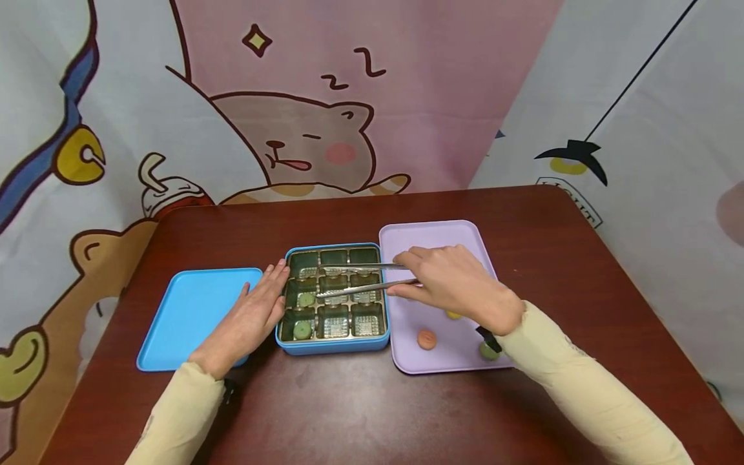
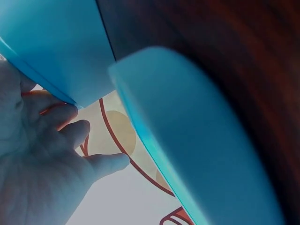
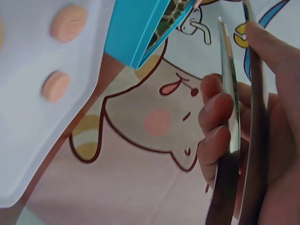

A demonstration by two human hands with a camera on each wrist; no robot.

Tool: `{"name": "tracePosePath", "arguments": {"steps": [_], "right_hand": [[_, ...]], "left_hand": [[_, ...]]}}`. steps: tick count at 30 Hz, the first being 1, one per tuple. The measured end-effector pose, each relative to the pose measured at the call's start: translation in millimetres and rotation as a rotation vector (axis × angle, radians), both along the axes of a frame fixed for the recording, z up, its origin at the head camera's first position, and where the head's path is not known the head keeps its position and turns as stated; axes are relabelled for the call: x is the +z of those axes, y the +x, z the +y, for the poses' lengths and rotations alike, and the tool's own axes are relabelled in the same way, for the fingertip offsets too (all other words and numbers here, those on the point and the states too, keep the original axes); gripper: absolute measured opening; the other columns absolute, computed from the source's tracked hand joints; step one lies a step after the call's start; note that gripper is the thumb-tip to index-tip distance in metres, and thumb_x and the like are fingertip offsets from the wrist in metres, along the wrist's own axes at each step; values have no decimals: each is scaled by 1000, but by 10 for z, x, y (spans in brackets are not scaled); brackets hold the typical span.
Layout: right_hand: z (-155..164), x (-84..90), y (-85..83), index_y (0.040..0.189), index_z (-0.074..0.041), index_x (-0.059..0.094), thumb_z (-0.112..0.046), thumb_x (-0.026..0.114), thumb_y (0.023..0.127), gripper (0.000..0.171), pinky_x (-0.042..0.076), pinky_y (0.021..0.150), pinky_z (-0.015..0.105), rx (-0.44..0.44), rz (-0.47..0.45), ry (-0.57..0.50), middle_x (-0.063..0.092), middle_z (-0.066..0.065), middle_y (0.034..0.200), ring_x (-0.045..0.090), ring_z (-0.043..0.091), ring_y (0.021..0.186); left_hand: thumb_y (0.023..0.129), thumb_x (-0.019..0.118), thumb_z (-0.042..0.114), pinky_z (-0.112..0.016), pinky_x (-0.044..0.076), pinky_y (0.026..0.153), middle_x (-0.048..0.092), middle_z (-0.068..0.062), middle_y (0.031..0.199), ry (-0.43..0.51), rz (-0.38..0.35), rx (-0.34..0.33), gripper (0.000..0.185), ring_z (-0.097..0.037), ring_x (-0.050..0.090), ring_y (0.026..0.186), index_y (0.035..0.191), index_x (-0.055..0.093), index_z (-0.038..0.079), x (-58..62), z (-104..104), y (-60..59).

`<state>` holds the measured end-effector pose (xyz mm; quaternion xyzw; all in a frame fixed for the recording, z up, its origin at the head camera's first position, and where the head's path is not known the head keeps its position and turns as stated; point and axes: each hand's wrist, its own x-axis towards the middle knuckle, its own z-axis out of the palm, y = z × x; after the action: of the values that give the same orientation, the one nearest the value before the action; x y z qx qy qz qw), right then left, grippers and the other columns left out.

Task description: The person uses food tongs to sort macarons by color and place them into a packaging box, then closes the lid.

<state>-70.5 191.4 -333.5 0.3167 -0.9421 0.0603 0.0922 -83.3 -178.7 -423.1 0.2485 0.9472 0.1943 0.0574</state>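
Note:
A blue box with a gold-lined grid of compartments sits mid-table. Two green round pieces lie in its left column. My left hand lies flat with straight fingers against the box's left wall, its palm on the blue lid. My right hand grips metal tongs that reach left over the box, tips apart with nothing between them. In the right wrist view the tongs run along my fingers. The left wrist view shows my left hand's fingers beside blue plastic.
A purple tray lies right of the box, holding an orange piece, a yellow piece and a green piece. A cartoon-print curtain hangs behind the dark red table.

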Motion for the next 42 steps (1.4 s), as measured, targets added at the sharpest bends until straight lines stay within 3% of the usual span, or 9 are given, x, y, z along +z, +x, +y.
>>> {"name": "tracePosePath", "arguments": {"steps": [2,5,8,12,18,31,42], "right_hand": [[84,4,54,123,-12,72,-56,72,93,53,49,51,35,-23,-3,-16,72,-4,93,63,13,65],[210,-2,129,130,-14,71,-57,73,92,57,45,49,30,-58,-17,-47,70,-6,88,57,9,63],[341,-16,205,123,-15,72,-56,73,92,51,39,46,26,-83,-26,-72,62,-9,80,49,5,59],[520,-30,315,118,-14,69,-49,74,94,43,42,50,26,-103,-57,-99,64,-9,84,53,3,63],[792,-51,469,122,-15,64,-44,75,95,42,45,58,29,-150,-78,-115,60,-7,95,52,6,70],[1307,-236,783,122,-12,63,-36,76,95,38,41,56,25,-286,-95,-137,56,-4,100,51,7,74],[1605,-329,951,113,-18,66,-41,85,86,40,46,58,29,-391,-123,-129,57,-10,93,52,8,72]], "left_hand": [[113,42,24,-72,17,117,13,-11,173,2,-2,3,59,-35,15,158,166,23,7,6,-12,8],[113,43,23,-73,17,117,14,-12,173,2,1,3,59,-35,15,158,165,24,6,5,-24,18],[113,43,23,-73,17,117,15,-12,173,4,5,2,59,-34,16,158,165,24,6,3,-24,20],[112,43,23,-73,18,117,15,-13,173,4,11,3,59,-35,16,158,165,24,6,5,-18,21],[112,45,23,-72,17,117,14,-12,173,0,8,5,60,-34,15,158,166,23,7,9,-8,22],[112,44,26,-71,16,119,12,-9,174,-29,-4,3,61,-31,13,159,166,21,9,19,31,14],[113,44,26,-72,15,118,9,-9,174,-33,-11,7,62,-33,13,159,166,20,8,23,18,19]]}}
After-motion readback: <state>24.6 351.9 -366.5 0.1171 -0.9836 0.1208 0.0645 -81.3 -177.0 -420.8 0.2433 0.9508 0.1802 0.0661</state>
